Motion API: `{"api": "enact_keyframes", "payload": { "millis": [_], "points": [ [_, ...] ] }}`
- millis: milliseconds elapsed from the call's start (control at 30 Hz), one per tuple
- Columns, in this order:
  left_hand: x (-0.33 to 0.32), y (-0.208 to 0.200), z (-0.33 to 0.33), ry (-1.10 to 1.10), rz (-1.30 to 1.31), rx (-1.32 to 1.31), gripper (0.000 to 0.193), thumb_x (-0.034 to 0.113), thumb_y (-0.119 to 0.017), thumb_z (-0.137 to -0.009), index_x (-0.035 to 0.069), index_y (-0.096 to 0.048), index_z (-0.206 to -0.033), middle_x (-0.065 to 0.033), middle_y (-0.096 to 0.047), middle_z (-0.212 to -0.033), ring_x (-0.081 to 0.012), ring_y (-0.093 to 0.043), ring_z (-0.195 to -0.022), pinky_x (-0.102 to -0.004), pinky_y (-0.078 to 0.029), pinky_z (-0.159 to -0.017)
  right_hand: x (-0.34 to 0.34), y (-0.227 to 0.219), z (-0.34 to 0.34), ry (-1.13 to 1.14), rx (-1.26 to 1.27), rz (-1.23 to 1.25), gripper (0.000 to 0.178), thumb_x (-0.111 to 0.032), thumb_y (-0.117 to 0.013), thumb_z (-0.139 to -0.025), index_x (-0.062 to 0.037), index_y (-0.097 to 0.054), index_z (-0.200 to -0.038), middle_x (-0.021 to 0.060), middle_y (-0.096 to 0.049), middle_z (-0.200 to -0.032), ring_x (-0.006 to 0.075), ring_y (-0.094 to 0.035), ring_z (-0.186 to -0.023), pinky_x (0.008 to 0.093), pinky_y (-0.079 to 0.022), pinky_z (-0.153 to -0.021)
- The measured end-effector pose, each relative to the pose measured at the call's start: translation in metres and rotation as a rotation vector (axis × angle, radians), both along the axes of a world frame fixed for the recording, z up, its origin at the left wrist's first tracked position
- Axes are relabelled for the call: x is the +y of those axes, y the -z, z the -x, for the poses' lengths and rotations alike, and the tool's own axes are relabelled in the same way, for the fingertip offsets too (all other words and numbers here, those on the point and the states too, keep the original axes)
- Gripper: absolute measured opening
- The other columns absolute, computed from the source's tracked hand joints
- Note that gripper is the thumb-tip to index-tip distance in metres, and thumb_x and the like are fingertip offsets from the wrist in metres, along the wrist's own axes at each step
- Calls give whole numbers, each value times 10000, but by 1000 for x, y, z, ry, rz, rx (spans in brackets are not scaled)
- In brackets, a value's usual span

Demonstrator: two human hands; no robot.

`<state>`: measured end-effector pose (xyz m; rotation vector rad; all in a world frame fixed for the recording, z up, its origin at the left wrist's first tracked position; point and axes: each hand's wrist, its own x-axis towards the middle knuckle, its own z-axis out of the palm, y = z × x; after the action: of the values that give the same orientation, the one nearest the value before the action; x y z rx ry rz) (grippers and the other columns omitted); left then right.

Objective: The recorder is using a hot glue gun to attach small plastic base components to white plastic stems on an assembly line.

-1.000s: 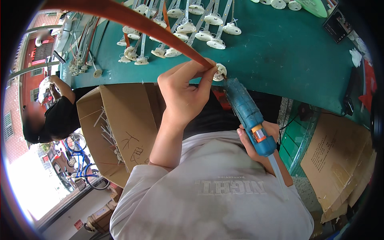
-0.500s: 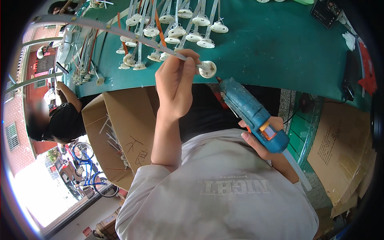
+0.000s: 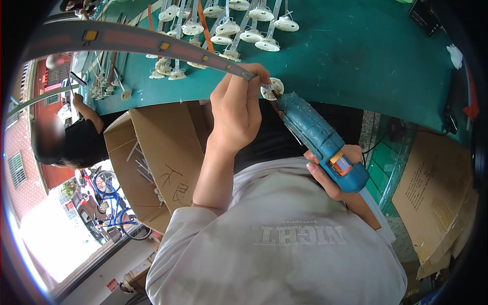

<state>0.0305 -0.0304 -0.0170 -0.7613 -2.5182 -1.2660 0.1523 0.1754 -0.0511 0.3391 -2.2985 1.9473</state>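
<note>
My left hand (image 3: 236,109) is closed around the end of a thin LED strip (image 3: 165,47), which stretches away to the upper left with small yellow chips along it. A round white disc base (image 3: 272,88) shows just beyond my fingertips at the strip's end. In my right hand (image 3: 330,178) is a blue hot glue gun (image 3: 317,134) with an orange trigger. Its nozzle reaches the disc and seems to touch it. A translucent glue stick (image 3: 378,213) sticks out of the gun's back end.
Several white-based strips (image 3: 223,28) lie across the green table (image 3: 345,71), with more at its left end. An open cardboard box (image 3: 165,152) holding strips stands below left. Flattened cardboard (image 3: 432,188) leans at the right. Another person (image 3: 71,134) is at the far left.
My left hand has moved right, bringing the disc up to the glue gun's nozzle. The LED strip has turned so its chips face up more. The gun has shifted slightly.
</note>
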Motion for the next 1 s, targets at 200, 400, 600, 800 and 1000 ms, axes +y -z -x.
{"api": "enact_keyframes", "payload": {
  "millis": [200,400,600,800,1000],
  "points": [
    [-1,2,-1,-11,-11,13,110,-61,-506,-971,-6,-600,-987,-126,-652,-864,-272,-613,-692,-333,-488,-630,3,0,1,-92,69,-150,112,-13,-712,-798,3,-657,-894,109,-690,-722,253,-687,-592,327,-555,-568],
    [0,2,-1,1,-15,16,113,-73,-510,-963,-4,-597,-986,-130,-650,-858,-281,-620,-692,-336,-492,-628,-8,1,3,18,31,-85,160,-72,-765,-727,-45,-608,-710,62,-586,-586,224,-577,-456,291,-459,-452],
    [0,1,-1,9,-9,23,112,-75,-516,-959,-1,-595,-988,-127,-651,-857,-284,-619,-683,-341,-496,-624,-6,-2,2,-32,-32,-97,158,-73,-766,-729,-45,-611,-724,64,-587,-588,228,-584,-463,289,-466,-462],
    [0,5,0,0,-21,66,157,-12,-458,-1020,-7,-597,-947,-73,-659,-833,-127,-546,-655,-257,-454,-602,-7,-7,0,3,-61,-61,159,-67,-770,-732,-40,-613,-738,58,-600,-590,221,-596,-475,288,-470,-473],
    [-1,4,-1,-1,-18,70,165,-11,-456,-1023,-10,-588,-925,-74,-661,-836,-130,-545,-651,-262,-453,-597,-7,-5,0,14,-27,-72,167,-78,-777,-745,-38,-615,-739,61,-596,-581,216,-594,-474,291,-470,-475]
  ]
}}
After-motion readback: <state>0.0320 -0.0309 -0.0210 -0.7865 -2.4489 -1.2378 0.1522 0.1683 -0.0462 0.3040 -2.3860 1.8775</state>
